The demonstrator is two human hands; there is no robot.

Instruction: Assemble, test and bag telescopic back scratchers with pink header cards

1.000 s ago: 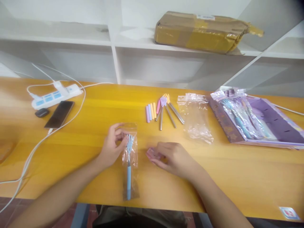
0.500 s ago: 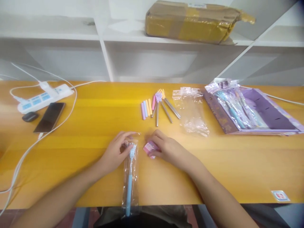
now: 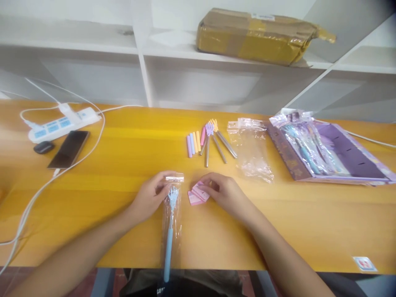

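My left hand (image 3: 150,196) pinches the upper edge of a clear plastic bag (image 3: 177,225) near the table's front. Inside that bag lies a light blue back scratcher (image 3: 168,249), its hand-shaped head up and its handle reaching past the table edge. My right hand (image 3: 228,193) has its fingers closed on small pink printed cards (image 3: 198,197), partly fanned out just right of the bag. Beyond both hands are loose back scratcher heads, one purple (image 3: 209,129) and one yellow (image 3: 214,123), with metal rods (image 3: 207,154). Several coloured handle tubes (image 3: 194,143) lie beside them.
Flat clear bags (image 3: 252,150) lie right of the rods. A purple box (image 3: 361,159) holds bagged back scratchers. At left are a power strip (image 3: 83,117), a phone (image 3: 69,148) and white cables. A taped carton (image 3: 256,37) sits on the shelf behind.
The pink cards have spread apart under my right hand, so two now show. My left hand has shifted slightly on the bag's top. The whole view has moved a little.
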